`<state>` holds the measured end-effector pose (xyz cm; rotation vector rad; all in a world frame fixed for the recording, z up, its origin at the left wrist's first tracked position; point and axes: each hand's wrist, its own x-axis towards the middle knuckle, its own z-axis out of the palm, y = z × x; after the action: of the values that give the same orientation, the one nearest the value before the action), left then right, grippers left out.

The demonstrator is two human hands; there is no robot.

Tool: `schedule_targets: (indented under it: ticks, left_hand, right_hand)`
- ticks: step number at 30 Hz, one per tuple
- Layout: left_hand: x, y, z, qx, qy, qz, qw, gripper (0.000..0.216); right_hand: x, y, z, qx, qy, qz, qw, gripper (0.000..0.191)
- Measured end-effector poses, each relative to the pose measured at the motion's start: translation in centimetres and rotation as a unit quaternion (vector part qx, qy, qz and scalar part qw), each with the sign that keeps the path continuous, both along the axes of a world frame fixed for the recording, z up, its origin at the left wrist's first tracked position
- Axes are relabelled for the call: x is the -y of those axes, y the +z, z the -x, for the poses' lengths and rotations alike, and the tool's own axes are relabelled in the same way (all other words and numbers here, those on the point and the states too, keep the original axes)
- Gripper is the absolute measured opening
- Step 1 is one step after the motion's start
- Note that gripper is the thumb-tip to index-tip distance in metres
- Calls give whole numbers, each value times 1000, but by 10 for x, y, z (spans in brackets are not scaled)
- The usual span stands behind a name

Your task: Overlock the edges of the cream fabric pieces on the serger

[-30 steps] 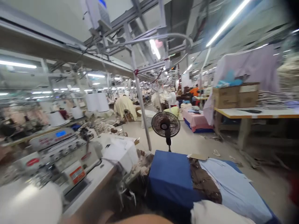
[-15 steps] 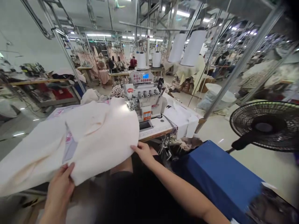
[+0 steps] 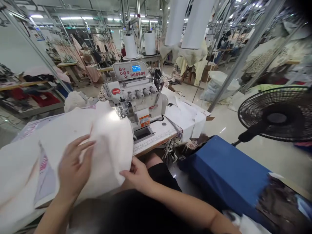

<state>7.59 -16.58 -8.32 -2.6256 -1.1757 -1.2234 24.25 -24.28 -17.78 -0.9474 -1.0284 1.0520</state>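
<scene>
A large piece of white fabric [image 3: 107,162] lies over the sewing table and hangs down toward my lap. Its far edge reaches the lit needle area of an overlock sewing machine [image 3: 144,106]. My left hand [image 3: 76,164] is over the cloth with fingers stretched and apart, slightly blurred; whether it touches the surface I cannot tell. At the cloth's right edge, in front of the machine, my right hand [image 3: 138,175] pinches the fabric between thumb and fingers. A slit on the left shows the printed table cover [image 3: 45,182] beneath.
White cut pieces [image 3: 186,118] lie right of the machine. Tall white thread cones [image 3: 192,26] hang above. A blue box-shaped surface [image 3: 231,169] stands at my right, with a black fan [image 3: 275,117] behind it. A metal pole [image 3: 243,61] slants up beyond.
My left hand has let go of the fabric's near edge and moved up and right over the cloth, fingers spreading. The right hand still pinches the edge. The view has shifted closer to the machine.
</scene>
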Motion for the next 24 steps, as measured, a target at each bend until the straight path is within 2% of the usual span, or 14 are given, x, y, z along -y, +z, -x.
schedule_targets:
  ticks: [2, 5, 7, 10, 14, 20, 24]
  left_hand:
    - [-22, 20, -39, -18, -63, -7, 998, 20]
    - [-50, 31, -67, -103, -153, 0, 983, 24]
    - [-63, 32, -68, -153, -175, 6, 973, 29]
    - [-73, 36, -62, -202, -175, 17, 964, 33]
    - [-83, 44, -57, -249, -188, 23, 950, 36]
    - [-83, 38, -60, -237, -234, -64, 941, 37]
    - [-81, 38, -62, -246, -213, -36, 945, 36]
  right_hand:
    - [-1, 1, -2, 13, 14, -12, 1000, 25]
    - [-2, 5, -8, 58, 35, -29, 997, 18]
    - [-4, 9, -11, 57, 57, -33, 996, 21]
    - [-8, 15, -12, 38, 79, -44, 995, 23]
    - [-17, 18, -11, 31, 81, -51, 995, 20]
    - [-28, 12, -7, 36, 38, -25, 998, 16]
    - [-34, 7, -6, 7, 38, -22, 999, 29]
